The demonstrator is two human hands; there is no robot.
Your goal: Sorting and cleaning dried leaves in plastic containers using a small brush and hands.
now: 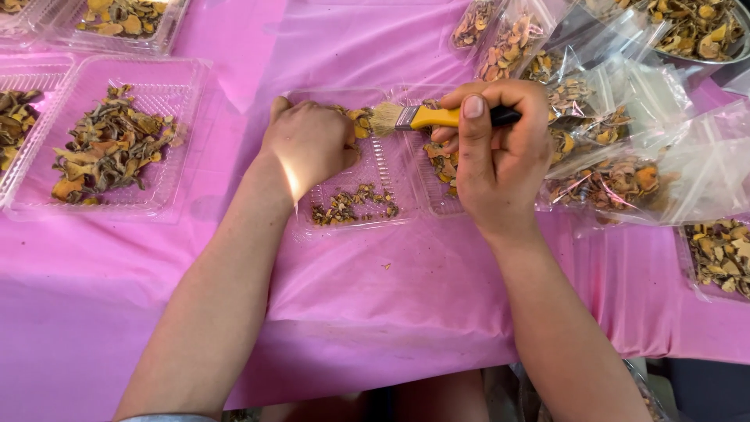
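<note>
The left hand (311, 144) covers the far left corner of the clear tray (351, 223), and its fingertips are hidden. The right hand (500, 152) hides most of the brush (418, 117) handle. The bowl (730, 55) and the bag (719, 254) are cut off by the right edge.

Glossy clear plastic clamshell tray (367, 168), ribbed and catching glare under the left hand (311, 144). Beside it, in the right hand (500, 156), a smooth yellow-handled paintbrush (426, 117) with a shiny metal band and pale soft bristles. Under the tray, thin pink plastic sheeting (391, 297), slightly wrinkled, semi-gloss. Right of the tray, crinkly transparent bags (625, 117) of dry, matt, rough orange-brown flakes.
</note>
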